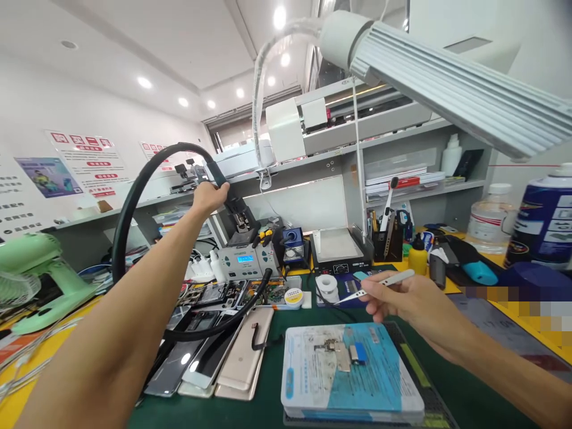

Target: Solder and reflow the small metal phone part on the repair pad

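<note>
My left hand [209,198] reaches far forward, its fingers wrapped round the handle of a hot air gun [218,174] with a thick black hose [134,205]. The gun is at the holder above the rework station [229,260], whose blue display is lit; I cannot tell whether it rests in the holder. In my right hand [404,298] is a pair of tweezers [400,279], pinched with the tips pointing left. Below them, a small circuit board [342,356] with a blue piece lies on a blue and white box [308,390].
Several phones and phone shells [243,357] lie left of the box. Behind are a solder spool [328,286], a round tin [294,297] and a hot plate [342,253]. A lamp [447,89] hangs overhead; bottles and a spray can [538,220] stand right, a green fan [49,274] left.
</note>
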`<state>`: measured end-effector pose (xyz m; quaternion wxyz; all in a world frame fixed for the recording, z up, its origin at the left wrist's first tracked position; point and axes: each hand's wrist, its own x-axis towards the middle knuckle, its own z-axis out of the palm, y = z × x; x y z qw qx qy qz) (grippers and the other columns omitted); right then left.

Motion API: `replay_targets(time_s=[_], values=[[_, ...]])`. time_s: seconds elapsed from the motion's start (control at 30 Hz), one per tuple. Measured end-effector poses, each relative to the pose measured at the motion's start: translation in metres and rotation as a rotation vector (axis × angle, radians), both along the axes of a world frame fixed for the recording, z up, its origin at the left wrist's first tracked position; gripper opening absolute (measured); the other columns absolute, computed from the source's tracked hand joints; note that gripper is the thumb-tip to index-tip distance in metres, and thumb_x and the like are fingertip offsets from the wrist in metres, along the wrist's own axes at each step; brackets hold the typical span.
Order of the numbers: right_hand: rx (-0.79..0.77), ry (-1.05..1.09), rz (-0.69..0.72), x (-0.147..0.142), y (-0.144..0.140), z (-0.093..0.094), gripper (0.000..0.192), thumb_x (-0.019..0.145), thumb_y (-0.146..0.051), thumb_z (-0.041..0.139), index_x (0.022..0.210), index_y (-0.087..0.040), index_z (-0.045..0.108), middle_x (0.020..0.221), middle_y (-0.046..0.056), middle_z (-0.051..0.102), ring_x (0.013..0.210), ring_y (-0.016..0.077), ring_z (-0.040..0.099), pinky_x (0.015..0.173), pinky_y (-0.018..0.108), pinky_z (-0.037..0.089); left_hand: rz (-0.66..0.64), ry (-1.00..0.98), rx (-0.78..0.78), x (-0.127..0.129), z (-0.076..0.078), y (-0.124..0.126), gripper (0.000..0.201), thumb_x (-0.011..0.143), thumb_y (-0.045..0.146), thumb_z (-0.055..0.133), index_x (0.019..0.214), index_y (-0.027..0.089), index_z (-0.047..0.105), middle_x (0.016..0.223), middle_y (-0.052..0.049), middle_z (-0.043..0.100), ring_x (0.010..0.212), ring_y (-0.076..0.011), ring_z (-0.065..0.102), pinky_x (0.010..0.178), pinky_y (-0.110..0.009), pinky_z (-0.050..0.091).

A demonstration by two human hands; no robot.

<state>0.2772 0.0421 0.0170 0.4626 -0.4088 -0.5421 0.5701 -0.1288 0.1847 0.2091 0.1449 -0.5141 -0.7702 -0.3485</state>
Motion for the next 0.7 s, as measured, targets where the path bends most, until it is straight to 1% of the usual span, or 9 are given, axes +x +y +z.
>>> replay_targets(time_s=[0.07,0.13,0.23,0.37,0.47,0.6,0.7], values=[[-0.022,0.011,0.005,0.000,0.000,0.001,0.041,0.077,-0.050,0.084,0.087,-0.011,0.079,0.074,0.008,0.073,0.069,0.0182,0.068,0.064,0.029,0.060,0.006,0.005,-0.010,0.000,0.004,0.004,0.038,0.096,0.038,0.063,0.126,0.016,0.061,0.125,-0.010,0.064,0.108,-0.0249,0.065,0.091,-0.045,0.058],[-0.029,0.038,0.039,0.000,0.000,0.001,0.039,0.078,-0.048,0.084,0.086,-0.010,0.079,0.072,0.008,0.073,0.068,0.0176,0.069,0.064,0.029,0.060,0.002,0.006,-0.027,0.001,0.006,0.006,0.038,0.096,0.039,0.063,0.127,0.015,0.061,0.126,-0.010,0.064,0.108,-0.0256,0.065,0.092,-0.047,0.057],[0.009,0.101,0.083,-0.001,0.002,0.002,0.036,0.078,-0.045,0.085,0.081,-0.010,0.077,0.068,0.007,0.072,0.064,0.0159,0.069,0.060,0.028,0.060,0.025,0.002,-0.038,0.002,0.008,0.008,0.038,0.097,0.039,0.063,0.127,0.016,0.060,0.128,-0.011,0.063,0.110,-0.0256,0.065,0.093,-0.047,0.057],[0.015,0.120,0.088,-0.004,0.002,0.001,0.039,0.076,-0.048,0.086,0.081,-0.010,0.076,0.074,0.008,0.075,0.064,0.0163,0.071,0.061,0.029,0.061,0.044,0.000,-0.057,0.002,0.007,0.013,0.039,0.096,0.040,0.063,0.126,0.016,0.061,0.128,-0.011,0.063,0.112,-0.0263,0.064,0.094,-0.048,0.056],[0.010,0.124,0.108,-0.006,0.001,0.001,0.043,0.074,-0.050,0.086,0.082,-0.010,0.074,0.066,0.005,0.071,0.062,0.0175,0.071,0.059,0.030,0.061,0.056,0.006,-0.069,0.002,0.007,0.015,0.039,0.096,0.042,0.063,0.125,0.016,0.062,0.127,-0.011,0.064,0.112,-0.0264,0.064,0.095,-0.049,0.055],[0.021,0.121,0.160,-0.007,-0.002,-0.001,0.046,0.071,-0.051,0.087,0.086,-0.010,0.075,0.075,0.009,0.075,0.062,0.0188,0.072,0.055,0.030,0.060,0.069,0.020,-0.083,0.004,0.009,0.012,0.039,0.096,0.045,0.062,0.120,0.015,0.064,0.122,-0.010,0.066,0.109,-0.0251,0.065,0.094,-0.048,0.056],[0.044,0.119,0.160,-0.007,-0.003,-0.003,0.044,0.073,-0.052,0.085,0.086,-0.011,0.075,0.074,0.008,0.075,0.061,0.0187,0.072,0.052,0.028,0.058,0.083,0.013,-0.103,0.006,0.010,0.009,0.038,0.096,0.047,0.062,0.116,0.014,0.065,0.118,-0.010,0.067,0.106,-0.0244,0.066,0.093,-0.047,0.056]])
